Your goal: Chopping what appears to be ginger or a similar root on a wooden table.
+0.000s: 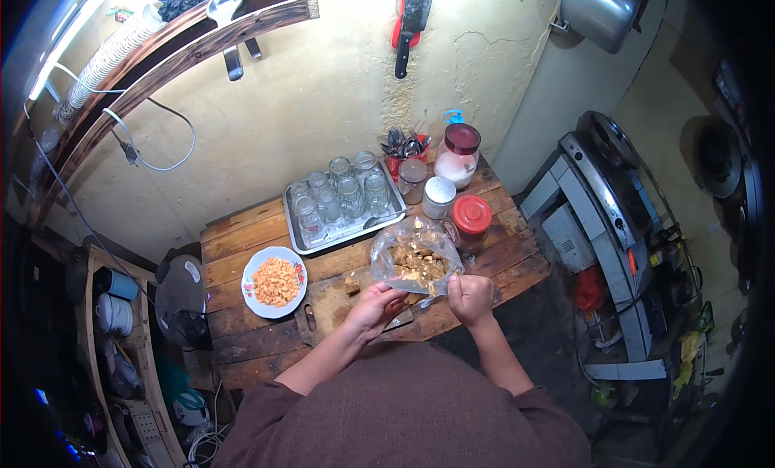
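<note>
In my right hand [471, 298] is a knife [416, 287], its broad grey blade lying level toward the left. My left hand [378, 307] pinches the far end of the blade. Small pale-brown pieces lie along the blade's edge. Just behind it, a clear plastic bag [382, 256] stands open with brown and yellowish chunks [420, 256] inside. Under my hands lies a wooden cutting board [324, 305], partly hidden, with a brown block [352, 285] on it. To the left, a white flowered plate [252, 300] holds small orange cubes [276, 281].
Behind the bag stand a metal tray [303, 244] of glass mugs [349, 195], a red-lidded jar [471, 216], a white-lidded jar [438, 198], a large jar [458, 157] of white powder and a red cutlery holder [406, 152]. A stove [593, 169] is at right; shelves [121, 307] at left.
</note>
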The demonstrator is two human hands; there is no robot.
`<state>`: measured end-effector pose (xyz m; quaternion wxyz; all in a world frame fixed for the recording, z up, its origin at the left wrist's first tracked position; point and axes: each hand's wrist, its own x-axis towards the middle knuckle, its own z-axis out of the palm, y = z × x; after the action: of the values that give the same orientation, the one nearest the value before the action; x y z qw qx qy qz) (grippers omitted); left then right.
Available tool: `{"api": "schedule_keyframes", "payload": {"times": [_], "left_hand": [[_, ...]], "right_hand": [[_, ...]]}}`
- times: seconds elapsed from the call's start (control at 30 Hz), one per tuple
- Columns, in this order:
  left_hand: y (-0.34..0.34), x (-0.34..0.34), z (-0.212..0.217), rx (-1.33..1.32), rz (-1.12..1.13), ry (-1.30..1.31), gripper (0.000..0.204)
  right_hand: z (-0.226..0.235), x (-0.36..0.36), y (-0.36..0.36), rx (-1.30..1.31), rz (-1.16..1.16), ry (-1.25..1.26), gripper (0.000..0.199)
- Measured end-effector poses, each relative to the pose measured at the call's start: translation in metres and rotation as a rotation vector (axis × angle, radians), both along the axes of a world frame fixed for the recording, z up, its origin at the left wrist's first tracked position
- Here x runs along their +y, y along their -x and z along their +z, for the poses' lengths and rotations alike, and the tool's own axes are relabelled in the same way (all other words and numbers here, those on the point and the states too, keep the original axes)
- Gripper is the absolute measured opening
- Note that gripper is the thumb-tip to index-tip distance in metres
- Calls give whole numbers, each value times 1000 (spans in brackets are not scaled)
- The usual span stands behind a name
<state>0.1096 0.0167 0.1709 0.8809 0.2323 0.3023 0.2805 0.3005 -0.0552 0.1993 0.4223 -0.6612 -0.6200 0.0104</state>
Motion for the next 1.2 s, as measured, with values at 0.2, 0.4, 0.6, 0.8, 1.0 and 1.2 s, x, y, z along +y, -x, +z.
{"api": "schedule_keyframes", "payload": {"times": [0.2, 0.4, 0.6, 0.8, 1.0, 1.2], "left_hand": [[-4, 5, 10, 73, -20, -23, 15], [3, 9, -3, 27, -32, -75, 19], [4, 13, 1, 54, -21, -92, 21], [-9, -3, 4, 78, -84, -65, 26], [6, 15, -4, -54, -62, 16, 38], [11, 16, -17, -301, -81, 178, 42]], "right_hand": [[-7, 7, 0, 46, -2, -28, 37], [-17, 10, -9, 63, -1, -10, 38], [-20, 11, -7, 106, 44, -1, 37], [-18, 20, -1, 90, 34, -9, 39], [-49, 16, -37, 81, -195, 225, 40], [-49, 9, -16, 342, -153, 172, 45]]}}
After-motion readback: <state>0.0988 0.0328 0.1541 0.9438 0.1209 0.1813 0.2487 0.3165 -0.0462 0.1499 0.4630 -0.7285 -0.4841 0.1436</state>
